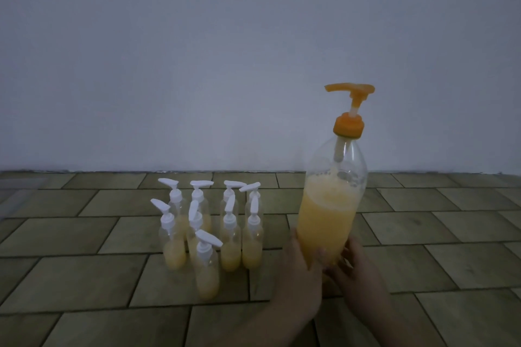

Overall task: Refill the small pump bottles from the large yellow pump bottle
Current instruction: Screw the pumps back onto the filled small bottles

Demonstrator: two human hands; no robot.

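Note:
The large clear bottle (327, 217) with an orange pump head (351, 90) stands upright on the tiled floor, a little over half full of yellow liquid. My left hand (298, 284) and my right hand (358, 276) grip its base from both sides. To its left stands a cluster of several small clear bottles (229, 236) with white pump tops, each partly filled with yellow liquid. The nearest small bottle (207, 270) stands in front of the group.
Brown rectangular floor tiles (451, 234) run back to a plain pale wall (197, 51). Open floor lies to the right of the large bottle and to the left of the small bottles.

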